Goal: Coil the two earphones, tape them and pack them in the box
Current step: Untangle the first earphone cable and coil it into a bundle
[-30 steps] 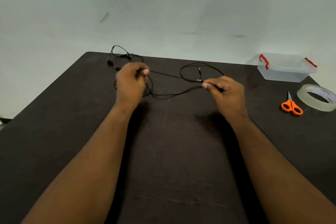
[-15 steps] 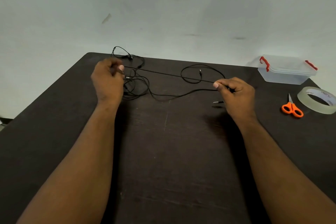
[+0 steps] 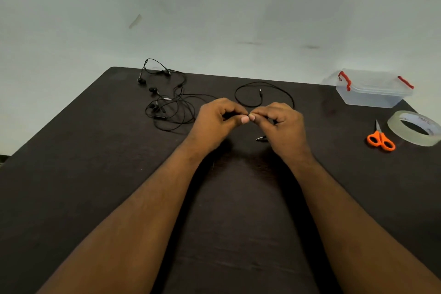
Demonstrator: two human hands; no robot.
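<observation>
Above the dark brown table (image 3: 100, 193), the left hand (image 3: 214, 122) and right hand (image 3: 284, 124) meet thumb to thumb, fingers curled, pinching the thin black earphone cable (image 3: 171, 112) whose tangle lies just left.

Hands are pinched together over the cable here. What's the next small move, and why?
Probably lay a first loop: the left hand and right hand pinch one earphone cable between them, yet the wires sprawl uncoiled and the tape roll lies untouched.
</observation>
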